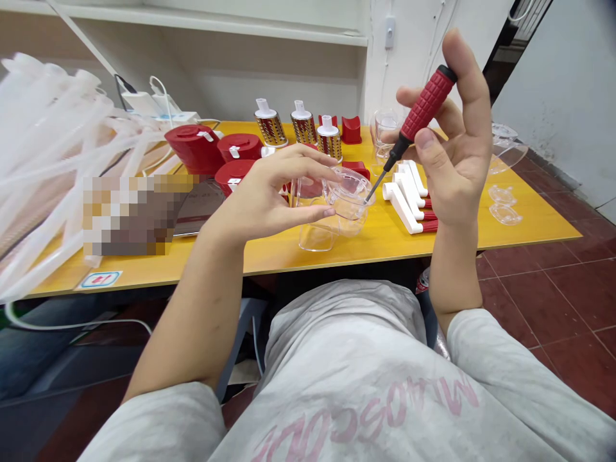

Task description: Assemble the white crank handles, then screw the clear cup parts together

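White plastic handles (407,199) block the way to clear plastic pieces (504,205)

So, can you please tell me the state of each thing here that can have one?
Left hand: holding the clear cup.
Right hand: gripping the screwdriver.
Screwdriver: raised, tip at the clear cup.
Clear cup: tilted, off the table.
Grater drums: upright, white caps on top.
White brackets: lying side by side on the table.
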{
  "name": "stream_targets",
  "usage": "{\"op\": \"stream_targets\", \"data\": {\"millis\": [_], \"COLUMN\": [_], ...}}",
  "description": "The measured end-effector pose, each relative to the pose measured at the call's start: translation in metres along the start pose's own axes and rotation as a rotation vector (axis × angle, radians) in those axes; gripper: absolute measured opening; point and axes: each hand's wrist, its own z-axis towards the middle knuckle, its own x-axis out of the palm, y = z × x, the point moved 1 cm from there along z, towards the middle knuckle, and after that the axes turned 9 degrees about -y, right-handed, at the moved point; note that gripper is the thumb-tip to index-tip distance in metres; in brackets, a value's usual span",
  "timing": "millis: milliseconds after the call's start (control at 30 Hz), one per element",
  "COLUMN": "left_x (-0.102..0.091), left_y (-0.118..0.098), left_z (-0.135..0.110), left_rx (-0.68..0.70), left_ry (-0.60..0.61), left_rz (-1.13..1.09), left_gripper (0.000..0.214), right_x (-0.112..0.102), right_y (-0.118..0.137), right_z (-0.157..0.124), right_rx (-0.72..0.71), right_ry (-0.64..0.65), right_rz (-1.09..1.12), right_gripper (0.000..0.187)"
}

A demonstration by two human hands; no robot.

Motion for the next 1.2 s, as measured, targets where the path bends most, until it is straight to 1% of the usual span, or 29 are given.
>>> {"op": "stream_targets", "data": {"millis": [133,267,333,467,533,600,700,767,867,1033,1067,1167,1200], "left_x": [0.000,0.000,0.000,0.001,0.001,0.001,0.001,0.001,0.001,0.001,0.001,0.001,0.001], "left_y": [0.000,0.001,0.002,0.001,0.000,0.000,0.000,0.001,0.002,0.000,-0.001,-0.002,-0.002], "left_z": [0.000,0.000,0.000,0.000,0.000,0.000,0.000,0.000,0.000,0.001,0.001,0.001,0.001], "left_rx": [-0.012,-0.005,-0.010,-0.032,-0.038,-0.033,-0.013,-0.006,-0.004,-0.020,-0.025,-0.039,-0.040], "left_ry": [0.001,0.004,0.007,0.004,0.001,0.000,0.007,0.012,0.007,-0.008,-0.009,-0.009,-0.006], "left_rz": [0.002,0.004,0.004,-0.008,-0.012,-0.008,0.010,0.016,0.011,0.019,0.017,0.011,0.009], "left_gripper": [0.042,0.042,0.043,0.044,0.044,0.043,0.043,0.043,0.043,0.043,0.043,0.044,0.044], "right_x": [0.001,0.001,0.000,-0.004,-0.003,-0.001,0.003,0.003,0.001,-0.001,-0.001,0.001,0.002], "right_y": [0.003,-0.002,-0.001,0.007,0.009,0.006,-0.001,-0.004,-0.001,0.011,0.012,0.011,0.009], "right_z": [0.000,0.001,0.001,-0.002,-0.003,-0.002,0.000,0.000,-0.001,-0.002,-0.002,-0.001,0.000], "right_rx": [-0.030,-0.038,-0.027,0.035,0.037,0.014,-0.008,0.004,0.032,0.037,0.053,0.122,0.126], "right_ry": [-0.009,-0.038,-0.044,-0.016,0.005,0.006,-0.002,-0.014,-0.049,-0.032,-0.031,-0.043,-0.050], "right_rz": [0.006,-0.052,-0.067,-0.052,-0.018,0.033,0.074,0.057,0.006,0.041,0.033,-0.076,-0.111], "right_gripper": [0.083,0.094,0.094,0.085,0.078,0.076,0.083,0.088,0.090,0.072,0.074,0.095,0.100]}}
